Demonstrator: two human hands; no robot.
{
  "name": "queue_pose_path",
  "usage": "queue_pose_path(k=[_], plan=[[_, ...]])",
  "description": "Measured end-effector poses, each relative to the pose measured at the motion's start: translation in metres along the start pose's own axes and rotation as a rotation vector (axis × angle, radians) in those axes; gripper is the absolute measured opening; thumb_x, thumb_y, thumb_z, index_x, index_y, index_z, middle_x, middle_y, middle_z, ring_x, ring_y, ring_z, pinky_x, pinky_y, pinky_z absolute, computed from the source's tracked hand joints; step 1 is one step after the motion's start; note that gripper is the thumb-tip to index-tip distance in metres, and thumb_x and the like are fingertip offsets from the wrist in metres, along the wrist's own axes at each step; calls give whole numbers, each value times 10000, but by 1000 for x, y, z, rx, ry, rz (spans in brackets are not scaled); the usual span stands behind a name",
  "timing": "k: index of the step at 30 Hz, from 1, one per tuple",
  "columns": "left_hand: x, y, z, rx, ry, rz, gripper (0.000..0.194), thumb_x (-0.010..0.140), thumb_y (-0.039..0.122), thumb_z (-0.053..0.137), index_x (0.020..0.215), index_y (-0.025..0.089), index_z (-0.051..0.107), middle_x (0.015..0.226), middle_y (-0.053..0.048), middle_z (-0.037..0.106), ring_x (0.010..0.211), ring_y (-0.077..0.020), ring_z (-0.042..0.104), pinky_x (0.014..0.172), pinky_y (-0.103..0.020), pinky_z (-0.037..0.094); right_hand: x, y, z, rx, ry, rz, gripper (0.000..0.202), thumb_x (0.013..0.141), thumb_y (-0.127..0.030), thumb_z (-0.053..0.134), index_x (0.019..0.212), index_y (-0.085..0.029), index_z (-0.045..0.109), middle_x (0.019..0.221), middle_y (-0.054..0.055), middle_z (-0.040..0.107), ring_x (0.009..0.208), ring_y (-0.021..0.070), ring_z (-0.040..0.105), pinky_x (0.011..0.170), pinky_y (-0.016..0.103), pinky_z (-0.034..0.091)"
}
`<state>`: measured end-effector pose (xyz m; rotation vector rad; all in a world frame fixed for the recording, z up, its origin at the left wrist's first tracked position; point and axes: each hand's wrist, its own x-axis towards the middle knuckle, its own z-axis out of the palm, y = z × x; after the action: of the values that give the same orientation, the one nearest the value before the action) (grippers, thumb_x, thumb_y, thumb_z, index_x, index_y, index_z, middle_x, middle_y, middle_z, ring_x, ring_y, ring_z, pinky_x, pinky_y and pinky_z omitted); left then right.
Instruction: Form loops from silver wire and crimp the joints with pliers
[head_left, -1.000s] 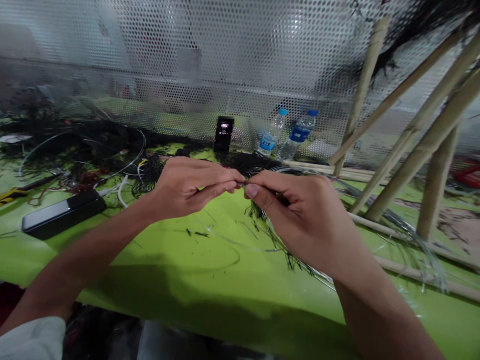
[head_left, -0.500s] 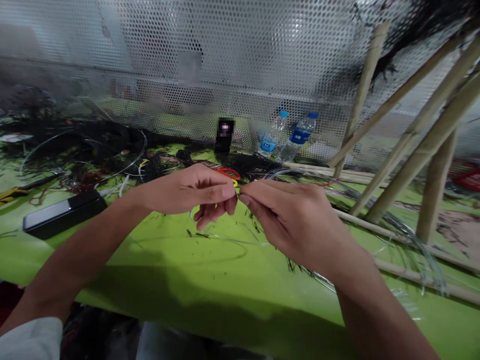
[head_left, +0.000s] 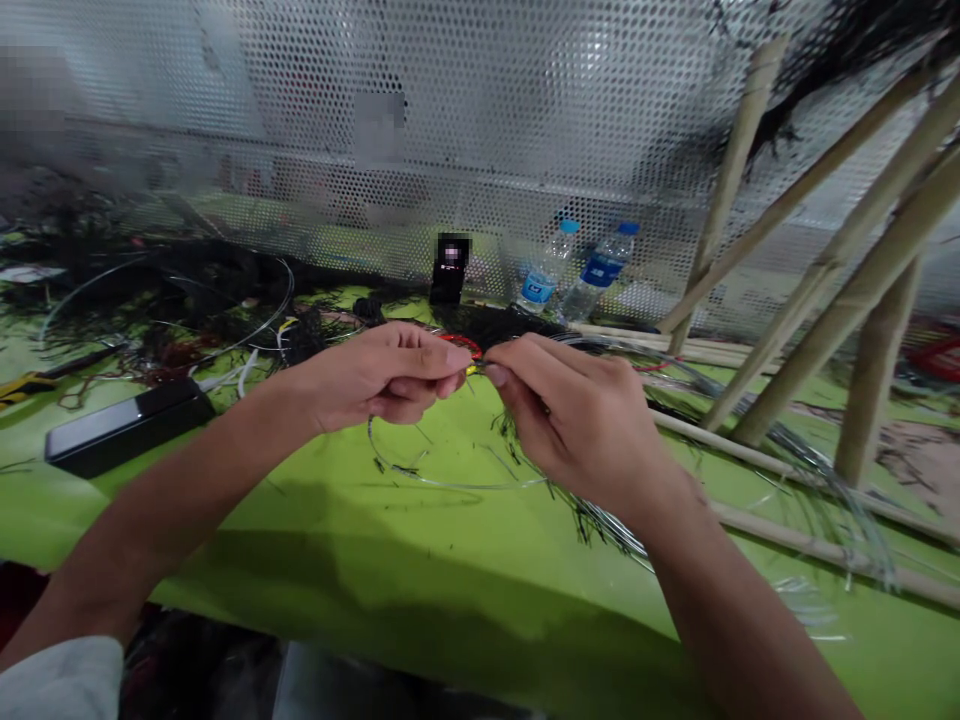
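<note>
My left hand [head_left: 397, 372] and my right hand [head_left: 574, 410] meet fingertip to fingertip above the green table [head_left: 360, 580]. Thumb and forefinger are pinched on each hand, and a tiny dark strand shows between them. What it belongs to is too small to tell. Just behind the fingertips lies a red and yellow object [head_left: 463, 346], partly hidden by my left hand. A thin clear wire [head_left: 465, 486] curves over the table below my hands, with small black bits along it.
Left: a black box [head_left: 131, 425], black fibres, looped wire. Behind: a black phone-like device [head_left: 448, 272], two water bottles [head_left: 541, 272] [head_left: 600, 272] and a perforated metal panel [head_left: 480, 90]. Right: leaning bamboo poles [head_left: 847, 290] and wire bundles.
The other fingers of my left hand have curled in. My right hand has shifted slightly left and up. More of the curved wire shows below them.
</note>
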<state>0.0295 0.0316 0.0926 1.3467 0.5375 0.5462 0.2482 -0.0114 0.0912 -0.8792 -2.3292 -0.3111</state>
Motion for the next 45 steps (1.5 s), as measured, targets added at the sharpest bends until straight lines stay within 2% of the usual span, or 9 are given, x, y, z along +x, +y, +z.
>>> queue_pose_path(k=[4, 10, 15, 19, 24, 29, 36, 42, 45], plan=[[-1, -2, -2, 352, 84, 190, 292, 922, 365, 698, 717, 161, 654, 478, 77, 358, 399, -35, 263, 393, -181, 224, 1, -2, 0, 58, -10, 51, 216, 1041, -160, 447, 903, -180, 613, 726, 2, 578, 590, 118, 448, 560, 294, 290], [-6, -3, -1, 1389, 380, 739, 247, 967, 249, 599, 740, 182, 669, 612, 16, 573, 564, -89, 493, 533, -247, 291, 3, -5, -3, 118, -4, 95, 248, 1034, -172, 468, 796, -202, 532, 632, -39, 438, 557, 112, 370, 568, 294, 278], [-12, -3, 11, 1803, 475, 741, 294, 996, 196, 480, 799, 202, 698, 557, 1, 541, 500, -124, 470, 500, -300, 259, 4, -8, -7, 160, -30, 149, 314, 1024, -181, 479, 715, -216, 442, 580, -56, 357, 523, 107, 313, 561, 287, 280], [-15, 0, 19, 1540, 600, 586, 303, 975, 315, 572, 726, 191, 691, 562, -10, 596, 513, -119, 516, 484, -266, 310, 3, -8, -8, 125, -7, 140, 264, 1028, -194, 491, 767, -211, 532, 596, -44, 436, 533, 112, 362, 564, 282, 304], [-19, 8, 10, 676, 295, 211, 237, 952, 366, 658, 958, 162, 780, 865, -42, 801, 714, -142, 739, 634, -214, 561, 3, -8, -9, 128, 34, 114, 239, 1029, -188, 501, 816, -194, 610, 612, -37, 498, 533, 107, 424, 570, 278, 331], [-14, 5, 9, 242, 323, 177, 212, 895, 264, 744, 1081, 170, 785, 1083, -65, 813, 841, -160, 794, 693, -199, 596, 3, -6, -10, 122, 51, 136, 251, 1020, -196, 518, 788, -195, 615, 599, -35, 489, 521, 109, 409, 555, 289, 314], [-7, -7, 12, 218, 447, 402, 191, 832, 197, 805, 1022, 201, 808, 1018, -32, 823, 853, -160, 793, 724, -207, 617, 4, -8, -12, 133, 42, 178, 236, 1010, -191, 527, 789, -202, 608, 564, -52, 444, 488, 99, 349, 532, 287, 288], [-3, -8, 9, 341, 463, 475, 91, 833, 168, 766, 902, 194, 820, 967, -23, 824, 773, -153, 784, 774, -270, 661, 5, -5, -8, 121, 47, 199, 234, 1003, -194, 525, 792, -200, 626, 550, -52, 445, 482, 99, 343, 523, 283, 277], [-1, -5, 4, 297, 393, 455, 22, 803, 159, 779, 803, 175, 794, 972, -27, 821, 755, -148, 779, 781, -274, 662, 4, -3, -6, 122, 28, 188, 234, 1000, -192, 528, 787, -197, 627, 563, -46, 479, 492, 100, 369, 536, 281, 293]])
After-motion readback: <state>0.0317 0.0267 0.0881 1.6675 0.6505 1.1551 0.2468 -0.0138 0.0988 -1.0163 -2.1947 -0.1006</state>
